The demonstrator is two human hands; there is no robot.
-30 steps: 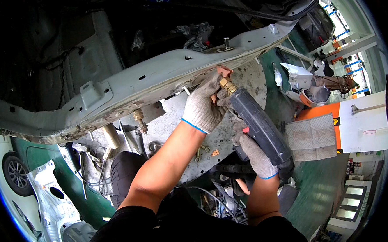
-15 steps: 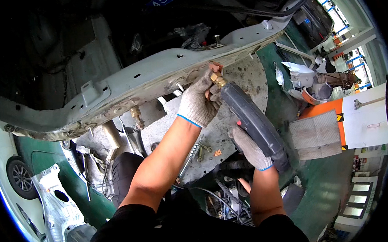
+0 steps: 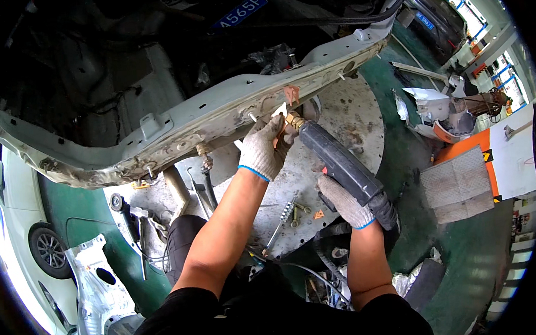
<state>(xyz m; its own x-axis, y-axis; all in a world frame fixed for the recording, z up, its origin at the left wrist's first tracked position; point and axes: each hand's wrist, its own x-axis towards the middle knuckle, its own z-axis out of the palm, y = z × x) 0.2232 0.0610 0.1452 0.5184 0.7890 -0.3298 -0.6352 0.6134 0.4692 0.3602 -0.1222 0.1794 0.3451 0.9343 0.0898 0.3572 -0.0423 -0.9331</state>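
Observation:
In my gloved right hand (image 3: 344,203) is the grip of a long black spot-welding gun (image 3: 340,157), which slants up to the left. Its brass nose (image 3: 294,121) stops just short of the car body panel edge (image 3: 217,118). My gloved left hand (image 3: 264,146) is closed beside that nose, its fingers around a small copper-coloured tab (image 3: 278,138), mostly hidden. A pale pointed bit sticks up at the fingertips; I cannot tell what it is. Another copper-coloured tab (image 3: 291,94) sits against the panel just above the nose. A brass clamp fitting with a black cable (image 3: 204,155) hangs from the panel further left.
Beneath lies a round grey metal plate (image 3: 357,126) with bolts (image 3: 299,212), a rod with a spring (image 3: 282,221) and a loose orange tab (image 3: 318,214). A white car (image 3: 15,199) and a cut body panel (image 3: 101,285) are at left. Cables and tools lie near my knees.
The gun's nose and my left hand have drawn back from the panel. A copper-coloured tab now shows by itself on the panel. The view has shifted slightly.

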